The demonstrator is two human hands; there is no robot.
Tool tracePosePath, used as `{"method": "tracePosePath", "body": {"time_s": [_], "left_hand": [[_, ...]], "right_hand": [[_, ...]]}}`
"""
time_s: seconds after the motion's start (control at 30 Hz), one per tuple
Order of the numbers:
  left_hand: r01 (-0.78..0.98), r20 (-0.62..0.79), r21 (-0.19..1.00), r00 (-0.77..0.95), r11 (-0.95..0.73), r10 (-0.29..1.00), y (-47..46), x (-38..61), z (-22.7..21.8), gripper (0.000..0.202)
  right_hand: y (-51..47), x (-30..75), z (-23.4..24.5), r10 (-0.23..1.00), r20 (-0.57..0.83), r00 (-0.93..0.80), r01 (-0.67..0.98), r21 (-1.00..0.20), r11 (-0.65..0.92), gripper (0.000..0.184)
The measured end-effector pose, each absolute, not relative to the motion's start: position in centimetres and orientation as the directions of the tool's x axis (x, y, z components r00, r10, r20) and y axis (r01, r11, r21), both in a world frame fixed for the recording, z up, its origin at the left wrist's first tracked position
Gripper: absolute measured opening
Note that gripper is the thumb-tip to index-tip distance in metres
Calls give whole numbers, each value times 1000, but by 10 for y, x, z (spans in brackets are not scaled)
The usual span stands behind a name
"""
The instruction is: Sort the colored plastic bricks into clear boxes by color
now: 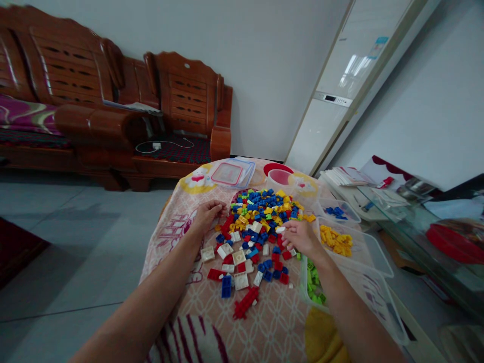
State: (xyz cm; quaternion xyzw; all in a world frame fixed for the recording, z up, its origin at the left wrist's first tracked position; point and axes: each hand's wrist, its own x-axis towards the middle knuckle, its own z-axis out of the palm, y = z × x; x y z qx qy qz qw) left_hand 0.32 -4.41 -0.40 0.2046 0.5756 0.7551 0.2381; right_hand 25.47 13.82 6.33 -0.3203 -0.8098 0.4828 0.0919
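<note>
A heap of toy building bricks [270, 201] in blue, yellow, lime, red and white covers the middle of the cloth-covered table. My right hand [302, 237] is over the heap's right side, its thumb and fingers closed on a small white brick [280, 230]. At the heap's left edge, my left hand [207, 216] has its fingers curled together; whether they hold anything is hidden. Nearer to me lie loose white bricks [241, 281], a blue brick [226, 286] and a long red joined piece [245, 303].
To the right stand clear plastic boxes holding blue bricks [336, 213], yellow bricks [336, 241] and lime bricks [313, 283]. Clear lids [230, 174] and a red-based round tub [280, 176] sit at the back. A glass table [427, 252] adjoins on the right.
</note>
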Motion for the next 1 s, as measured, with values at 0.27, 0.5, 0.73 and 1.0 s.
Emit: {"method": "tracePosePath", "body": {"time_s": [0.27,0.5,0.73,1.0], "left_hand": [[-145,24,961,-804,-236,594,-44,2,-7,30],[-149,30,959,-795,-243,605,-42,2,-9,29],[-126,38,966,-793,-226,608,-42,3,-7,30],[-128,52,960,-794,-250,606,-41,2,-8,26]], "right_hand": [[220,240,103,912,169,-374,19,-982,189,51],[177,276,90,750,61,-659,302,-892,337,34],[79,332,92,468,-5,-884,411,-489,769,22],[14,347,30,712,-158,-685,724,-29,690,35]]}}
